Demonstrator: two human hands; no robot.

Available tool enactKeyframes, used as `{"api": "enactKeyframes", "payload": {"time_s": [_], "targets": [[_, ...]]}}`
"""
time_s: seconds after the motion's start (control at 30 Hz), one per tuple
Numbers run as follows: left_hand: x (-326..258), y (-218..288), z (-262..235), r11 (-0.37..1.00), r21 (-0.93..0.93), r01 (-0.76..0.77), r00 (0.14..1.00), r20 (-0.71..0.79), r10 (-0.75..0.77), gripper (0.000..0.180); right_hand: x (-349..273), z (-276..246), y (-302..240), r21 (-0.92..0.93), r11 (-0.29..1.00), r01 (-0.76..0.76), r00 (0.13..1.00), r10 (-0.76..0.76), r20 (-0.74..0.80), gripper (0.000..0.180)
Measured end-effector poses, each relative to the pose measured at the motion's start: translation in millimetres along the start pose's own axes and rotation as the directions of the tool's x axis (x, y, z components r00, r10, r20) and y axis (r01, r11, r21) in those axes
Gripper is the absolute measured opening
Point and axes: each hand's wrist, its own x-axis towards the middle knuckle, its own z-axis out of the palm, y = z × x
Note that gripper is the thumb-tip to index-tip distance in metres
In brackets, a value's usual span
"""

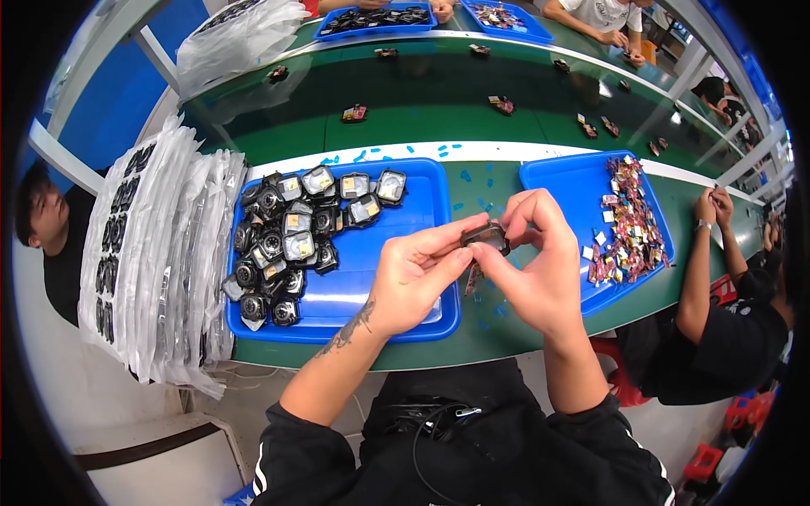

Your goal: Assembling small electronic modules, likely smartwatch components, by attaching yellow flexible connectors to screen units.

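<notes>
Fingers of the left hand (413, 268) and right hand (542, 266) pinch a small black plastic housing (487, 239) from opposite sides, the gap narrow, apparently to steady it above the green bench (422, 355). The left blue tray (359, 291) carries black casings (297, 221), the right blue tray (561, 194) small reddish components (629, 223), presumably sorted within reach.

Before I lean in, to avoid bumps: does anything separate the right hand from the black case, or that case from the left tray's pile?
Nothing visible separates the right hand from the black case. In this view, the left hand lies between that case and the pile in the left tray.
</notes>
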Motion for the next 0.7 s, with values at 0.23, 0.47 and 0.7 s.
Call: {"api": "enactKeyframes", "payload": {"time_s": [0.23, 0.47, 0.7], "targets": [[4, -3, 1, 0.998, -0.060, -0.010, 0.995, -0.102, 0.004, 0.040, -14, -2, 6, -0.034, 0.992, 0.121, 0.990, -0.123, -0.075, 0.042], [5, 1, 8, 0.998, -0.024, -0.052, 0.989, -0.141, 0.048, 0.034, -35, 12, 10, 0.198, 0.978, -0.067, 0.988, 0.093, -0.125, 0.032], [1, 1, 11, 0.637, 0.659, -0.400, 0.896, 0.134, 0.424, 0.033, -32, -11, 12, 0.736, 0.534, -0.415, 0.890, 0.405, 0.208, 0.012]]}}
